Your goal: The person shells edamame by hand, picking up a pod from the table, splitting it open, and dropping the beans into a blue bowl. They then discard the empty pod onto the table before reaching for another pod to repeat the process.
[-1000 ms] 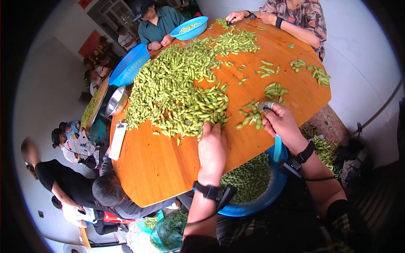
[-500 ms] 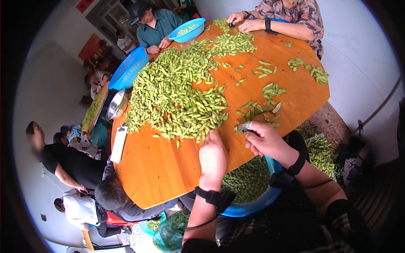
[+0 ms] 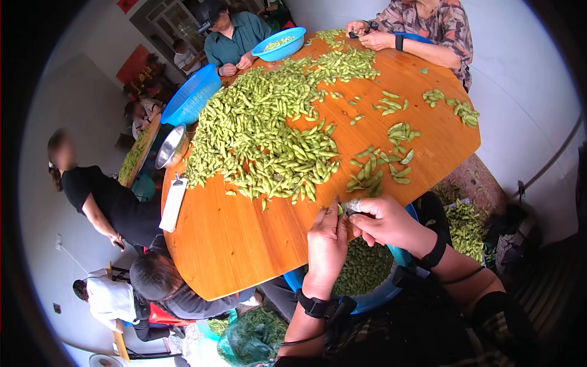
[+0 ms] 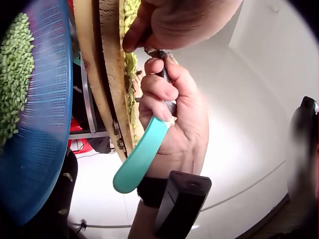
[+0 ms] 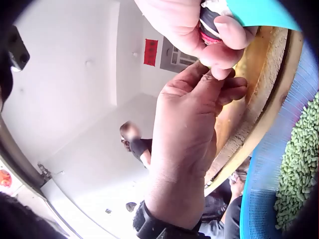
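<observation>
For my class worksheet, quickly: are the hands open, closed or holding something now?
Left hand: closed, pinching a green bean pod, mostly hidden.
Right hand: closed, holding a tool with a rounded turquoise handle.

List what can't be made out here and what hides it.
Green piece: head view, mostly covered by the left hand and right hand, so its full shape is unclear.
Teal handle: right wrist view, cut off by the top edge.
Blue basin: left wrist view, cut off by the left edge.
Clipboard: head view, any writing too small to read.
Standing person's face: head view, blurred.
</observation>
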A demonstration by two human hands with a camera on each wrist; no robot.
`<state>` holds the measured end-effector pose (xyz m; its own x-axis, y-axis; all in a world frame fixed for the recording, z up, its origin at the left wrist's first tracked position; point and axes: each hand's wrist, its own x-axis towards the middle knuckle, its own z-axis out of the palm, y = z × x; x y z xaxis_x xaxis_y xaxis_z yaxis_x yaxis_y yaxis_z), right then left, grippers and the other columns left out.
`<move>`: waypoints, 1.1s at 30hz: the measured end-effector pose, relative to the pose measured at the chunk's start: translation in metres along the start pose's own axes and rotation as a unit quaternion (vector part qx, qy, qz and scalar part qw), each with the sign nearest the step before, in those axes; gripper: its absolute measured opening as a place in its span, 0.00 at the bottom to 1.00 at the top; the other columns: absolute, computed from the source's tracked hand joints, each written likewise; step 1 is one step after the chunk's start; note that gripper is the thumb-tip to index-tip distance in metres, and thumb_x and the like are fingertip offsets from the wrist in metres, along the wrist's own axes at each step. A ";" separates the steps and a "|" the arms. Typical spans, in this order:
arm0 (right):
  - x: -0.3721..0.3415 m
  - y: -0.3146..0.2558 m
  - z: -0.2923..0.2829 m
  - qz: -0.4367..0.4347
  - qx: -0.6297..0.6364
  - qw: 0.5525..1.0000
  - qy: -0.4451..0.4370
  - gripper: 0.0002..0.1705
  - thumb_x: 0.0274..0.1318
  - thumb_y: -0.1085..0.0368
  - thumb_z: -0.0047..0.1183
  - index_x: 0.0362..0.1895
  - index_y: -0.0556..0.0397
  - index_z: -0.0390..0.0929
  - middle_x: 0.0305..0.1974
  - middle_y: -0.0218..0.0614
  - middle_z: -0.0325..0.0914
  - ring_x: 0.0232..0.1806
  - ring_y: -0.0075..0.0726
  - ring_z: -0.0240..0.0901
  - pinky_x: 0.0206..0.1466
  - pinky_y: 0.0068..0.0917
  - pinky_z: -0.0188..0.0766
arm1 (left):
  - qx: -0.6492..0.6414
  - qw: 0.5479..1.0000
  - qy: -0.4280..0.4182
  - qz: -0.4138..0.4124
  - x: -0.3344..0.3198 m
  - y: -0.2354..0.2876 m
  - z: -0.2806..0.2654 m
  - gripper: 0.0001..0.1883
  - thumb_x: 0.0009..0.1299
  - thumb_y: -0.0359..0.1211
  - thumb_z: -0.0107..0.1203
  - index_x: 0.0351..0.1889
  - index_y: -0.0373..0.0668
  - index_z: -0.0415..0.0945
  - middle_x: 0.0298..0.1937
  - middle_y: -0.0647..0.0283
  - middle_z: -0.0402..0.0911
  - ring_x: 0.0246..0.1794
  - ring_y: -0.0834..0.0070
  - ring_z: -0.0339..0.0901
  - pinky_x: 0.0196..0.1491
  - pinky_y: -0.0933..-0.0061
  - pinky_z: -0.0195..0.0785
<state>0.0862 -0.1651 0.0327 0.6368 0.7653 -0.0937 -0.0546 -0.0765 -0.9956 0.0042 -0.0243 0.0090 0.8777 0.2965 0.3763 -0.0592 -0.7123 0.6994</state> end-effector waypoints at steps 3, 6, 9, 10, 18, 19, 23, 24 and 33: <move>0.000 0.007 0.003 -0.030 -0.014 0.999 0.012 0.06 0.64 0.72 0.45 0.37 0.60 0.74 0.22 0.29 0.74 0.16 0.18 0.69 0.19 0.19 0.64 | -0.009 0.999 -0.024 -0.034 0.000 0.004 -0.004 0.21 0.69 0.22 0.51 0.61 0.34 0.71 0.39 0.50 0.78 0.32 0.62 0.82 0.37 0.66 0.76; 0.003 0.011 0.002 -0.037 0.014 0.999 0.020 0.06 0.64 0.72 0.45 0.38 0.60 0.74 0.21 0.29 0.73 0.16 0.17 0.68 0.19 0.19 0.64 | -0.073 0.997 -0.014 -0.028 -0.004 -0.007 0.005 0.20 0.70 0.22 0.50 0.61 0.36 0.72 0.37 0.52 0.79 0.31 0.65 0.82 0.36 0.67 0.76; 0.001 0.005 0.000 -0.034 0.014 0.999 0.009 0.06 0.64 0.72 0.45 0.38 0.60 0.74 0.21 0.29 0.73 0.16 0.17 0.68 0.19 0.20 0.64 | -0.110 0.993 -0.013 -0.038 -0.003 -0.008 0.007 0.19 0.71 0.23 0.50 0.61 0.36 0.72 0.36 0.53 0.78 0.29 0.68 0.82 0.35 0.69 0.76; 0.000 0.004 0.000 -0.031 0.010 0.999 0.012 0.06 0.64 0.72 0.45 0.37 0.60 0.74 0.21 0.29 0.74 0.16 0.17 0.68 0.19 0.19 0.64 | -0.110 0.993 -0.013 -0.039 -0.003 -0.010 0.007 0.19 0.71 0.23 0.50 0.61 0.36 0.72 0.36 0.53 0.78 0.29 0.68 0.82 0.35 0.69 0.76; -0.006 0.003 0.003 -0.025 -0.030 0.999 0.018 0.07 0.64 0.70 0.45 0.33 0.59 0.72 0.21 0.30 0.75 0.16 0.19 0.69 0.19 0.20 0.65 | 0.062 0.998 -0.011 0.016 -0.002 0.011 -0.004 0.19 0.69 0.20 0.52 0.59 0.34 0.74 0.34 0.59 0.78 0.30 0.79 0.81 0.34 0.74 0.77; -0.005 0.003 0.003 -0.027 -0.031 0.999 0.014 0.07 0.64 0.70 0.44 0.32 0.59 0.72 0.21 0.30 0.75 0.16 0.19 0.69 0.19 0.20 0.65 | 0.062 0.998 -0.012 0.015 -0.003 0.011 -0.004 0.19 0.69 0.20 0.52 0.59 0.34 0.74 0.34 0.59 0.78 0.30 0.79 0.81 0.34 0.74 0.77; -0.007 -0.002 0.004 -0.016 -0.030 0.999 0.013 0.08 0.64 0.70 0.44 0.31 0.59 0.71 0.21 0.30 0.75 0.16 0.19 0.70 0.19 0.20 0.65 | 0.029 0.999 -0.015 0.001 -0.003 0.002 -0.005 0.21 0.66 0.18 0.53 0.58 0.36 0.75 0.33 0.55 0.78 0.29 0.72 0.80 0.34 0.74 0.76; -0.007 -0.001 0.004 -0.015 -0.030 0.999 0.013 0.08 0.64 0.70 0.44 0.31 0.59 0.71 0.21 0.30 0.75 0.16 0.19 0.70 0.19 0.20 0.65 | -0.013 1.000 -0.020 -0.020 -0.003 0.000 -0.005 0.22 0.65 0.18 0.53 0.58 0.36 0.75 0.33 0.54 0.77 0.28 0.69 0.80 0.34 0.74 0.76; -0.003 0.002 0.003 -0.016 -0.029 0.999 0.006 0.07 0.65 0.71 0.44 0.32 0.59 0.71 0.21 0.30 0.74 0.16 0.18 0.68 0.18 0.19 0.63 | 0.003 1.000 -0.009 -0.006 -0.002 0.001 -0.007 0.20 0.66 0.22 0.56 0.57 0.37 0.76 0.34 0.52 0.79 0.31 0.57 0.80 0.35 0.65 0.74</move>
<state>0.0817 -0.1657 0.0313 0.6470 0.7601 -0.0612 0.0105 -0.0891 -0.9960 -0.0005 -0.0212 0.0129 0.8872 0.2935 0.3561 -0.0456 -0.7122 0.7005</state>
